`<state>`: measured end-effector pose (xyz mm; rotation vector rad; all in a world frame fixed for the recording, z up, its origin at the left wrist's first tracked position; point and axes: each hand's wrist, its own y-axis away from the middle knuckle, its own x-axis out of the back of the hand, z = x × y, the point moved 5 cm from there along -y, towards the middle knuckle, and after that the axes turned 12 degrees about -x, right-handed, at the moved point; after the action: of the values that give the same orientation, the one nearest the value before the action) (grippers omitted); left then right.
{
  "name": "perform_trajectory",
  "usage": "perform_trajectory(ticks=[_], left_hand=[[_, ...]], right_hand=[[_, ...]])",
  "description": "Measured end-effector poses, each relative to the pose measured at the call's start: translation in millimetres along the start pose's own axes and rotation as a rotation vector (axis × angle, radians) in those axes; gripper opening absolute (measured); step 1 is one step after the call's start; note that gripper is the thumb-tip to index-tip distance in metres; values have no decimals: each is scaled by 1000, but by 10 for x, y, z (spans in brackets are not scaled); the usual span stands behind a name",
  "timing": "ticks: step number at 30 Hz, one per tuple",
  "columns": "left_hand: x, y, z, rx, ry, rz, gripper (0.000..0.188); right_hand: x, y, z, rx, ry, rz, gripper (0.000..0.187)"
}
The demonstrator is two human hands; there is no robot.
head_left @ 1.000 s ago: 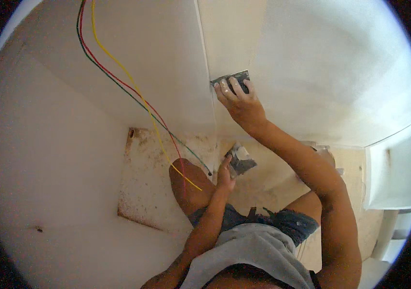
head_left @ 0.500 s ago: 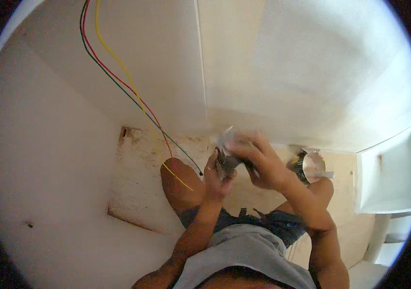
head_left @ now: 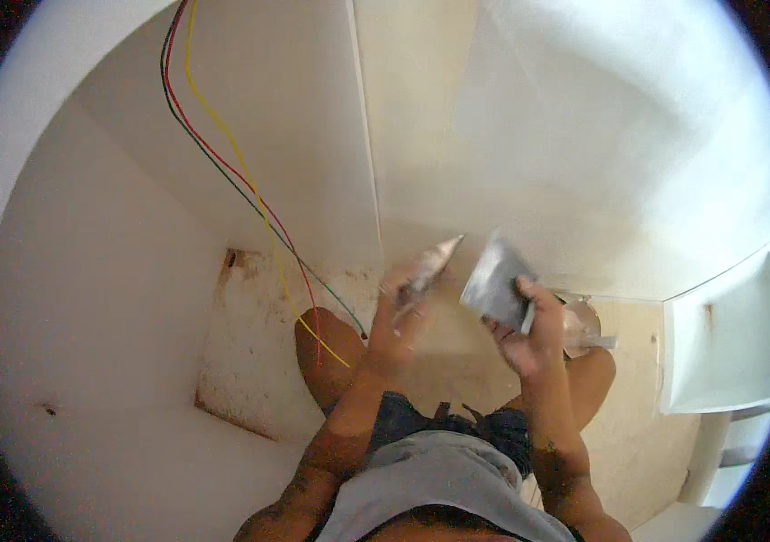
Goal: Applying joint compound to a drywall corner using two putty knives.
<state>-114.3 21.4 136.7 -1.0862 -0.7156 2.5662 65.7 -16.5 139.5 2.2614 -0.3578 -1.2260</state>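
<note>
My left hand (head_left: pixel 389 330) is closed around a putty knife (head_left: pixel 436 260), its metal blade seen almost edge-on and pointing up to the right. Motion blurs this hand, so the handle is hard to make out. A broad flat grey metal putty blade (head_left: pixel 496 278) is tilted in my right hand (head_left: pixel 540 327), the thumb lying along its right edge. Both hands are above the floor between my knees, and a gap separates the two blades.
Red, green and yellow wires (head_left: pixel 256 194) hang from above, their ends near my left knee. A round container (head_left: pixel 581 323) stands behind my right hand, partly hidden. White walls meet ahead at a vertical seam (head_left: pixel 367 135). A white recessed box (head_left: pixel 723 339) is at right.
My hands were together and have come apart, the right one moving right and turning its blade into fuller view. The head view has shifted slightly.
</note>
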Motion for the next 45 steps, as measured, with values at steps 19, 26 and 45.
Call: perform_trajectory(ticks=[19, 26, 45], left_hand=[[872, 1306, -1684, 343, -276, -375, 70], [1382, 1512, -2303, 387, -438, -358, 56], [1204, 1276, -1883, 433, -370, -274, 52]], right_hand=[[-3176, 1307, -1244, 2347, 1714, 431, 24], [-3262, 797, -1174, 2561, 1622, 584, 23], [-2968, 201, -887, 2582, 1760, 477, 30]])
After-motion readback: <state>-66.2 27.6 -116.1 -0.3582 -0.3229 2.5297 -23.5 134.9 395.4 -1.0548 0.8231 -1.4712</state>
